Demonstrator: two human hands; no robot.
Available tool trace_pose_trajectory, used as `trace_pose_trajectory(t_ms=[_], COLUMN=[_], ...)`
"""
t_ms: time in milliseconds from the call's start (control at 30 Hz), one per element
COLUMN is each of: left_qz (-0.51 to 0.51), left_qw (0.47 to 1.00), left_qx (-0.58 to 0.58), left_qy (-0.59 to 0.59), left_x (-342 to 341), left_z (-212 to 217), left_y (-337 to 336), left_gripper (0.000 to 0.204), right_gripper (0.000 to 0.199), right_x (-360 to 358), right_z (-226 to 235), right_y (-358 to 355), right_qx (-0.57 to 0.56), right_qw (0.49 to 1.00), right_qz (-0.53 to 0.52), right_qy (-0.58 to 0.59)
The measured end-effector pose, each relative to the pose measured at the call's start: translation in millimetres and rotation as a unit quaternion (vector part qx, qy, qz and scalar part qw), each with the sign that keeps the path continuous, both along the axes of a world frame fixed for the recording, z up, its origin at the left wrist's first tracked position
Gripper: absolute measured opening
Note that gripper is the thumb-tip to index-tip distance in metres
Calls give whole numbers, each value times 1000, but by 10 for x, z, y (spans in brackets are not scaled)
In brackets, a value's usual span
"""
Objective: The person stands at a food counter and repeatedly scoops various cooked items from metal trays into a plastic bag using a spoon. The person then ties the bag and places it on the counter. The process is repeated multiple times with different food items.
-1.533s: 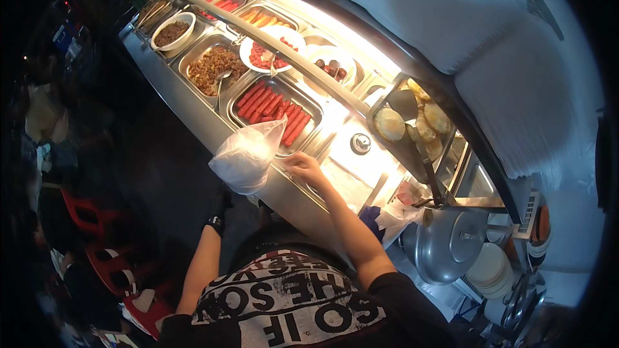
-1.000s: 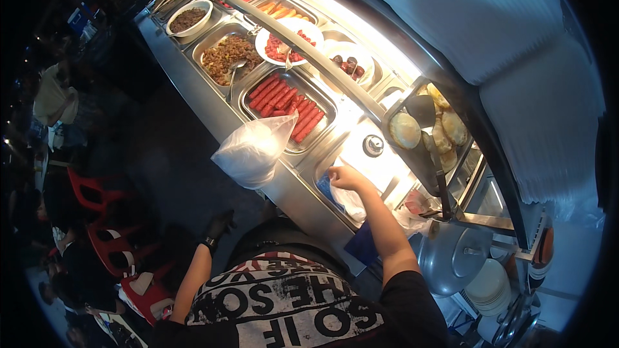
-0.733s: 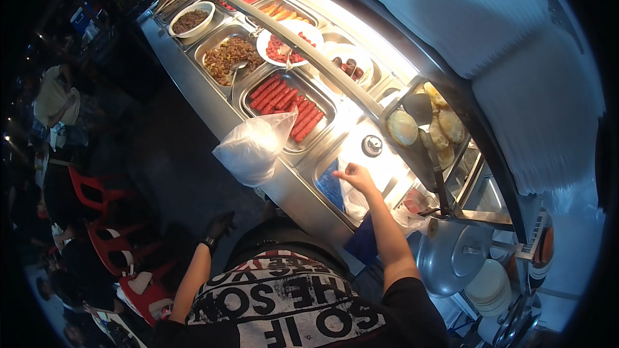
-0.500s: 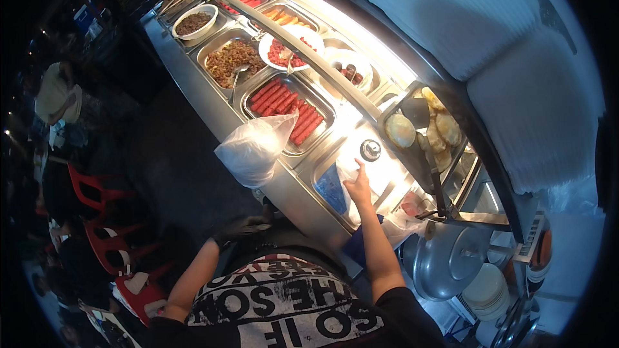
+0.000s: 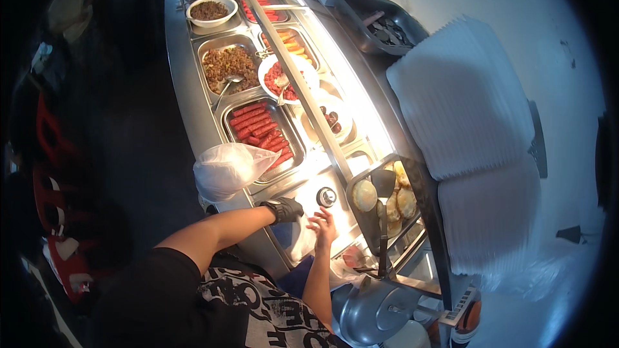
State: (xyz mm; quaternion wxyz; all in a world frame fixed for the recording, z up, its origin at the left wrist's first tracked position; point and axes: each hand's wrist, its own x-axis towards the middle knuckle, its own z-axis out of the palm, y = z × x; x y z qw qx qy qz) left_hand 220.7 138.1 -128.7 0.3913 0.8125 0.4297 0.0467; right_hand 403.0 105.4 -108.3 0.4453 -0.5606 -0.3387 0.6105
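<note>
My left hand (image 5: pixel 284 210), in a black glove, reaches across the counter's near edge with its fingers curled; what they hold, if anything, is hidden. Just below it lies thin whitish plastic (image 5: pixel 300 238). My bare right hand (image 5: pixel 324 227) is beside it, fingers apart and holding nothing I can see. Beyond my right fingertips stands a small round container with a dark and silver top (image 5: pixel 326 197). To the left of my gloved hand, a filled, knotted-looking white plastic bag (image 5: pixel 225 171) rests at the counter edge, against the tray of red sausages (image 5: pixel 227 116).
Farther along are a tray of chopped brown food (image 5: pixel 216 67) with a spoon and a white bowl of red pieces (image 5: pixel 271 84). A metal rail (image 5: pixel 293 67) crosses above. Right are fried eggs (image 5: pixel 365 196), a large lidded pot (image 5: pixel 371 316) and stacked white foam boxes (image 5: pixel 458 103).
My left hand has come up from beside my body to the counter, near my right hand. My right hand's pointing fingers have spread. The view has turned and shifted right.
</note>
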Motion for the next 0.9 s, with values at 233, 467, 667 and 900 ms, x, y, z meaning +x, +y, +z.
trace_pose_trajectory(t_ms=[233,467,667,900], left_qz=[11,-79,-9,197], left_qw=[994,963,962,956], left_qx=[60,200,197,63], left_qy=[-93,-165,-189,-209], left_x=[-63,-389,-900,-1410], left_z=[-187,1155,1843,2333], left_y=[-268,-792,-1270,-1649], left_gripper=[25,21,29,40], right_gripper=[26,17,36,50], right_x=[47,0,-199,-1130], right_z=[-331,-406,-40,2105], right_y=[753,869,687,-357], right_qx=[152,181,156,195], right_qw=[857,836,814,834], right_qz=[-6,36,138,509], right_qy=[-493,-517,-543,90])
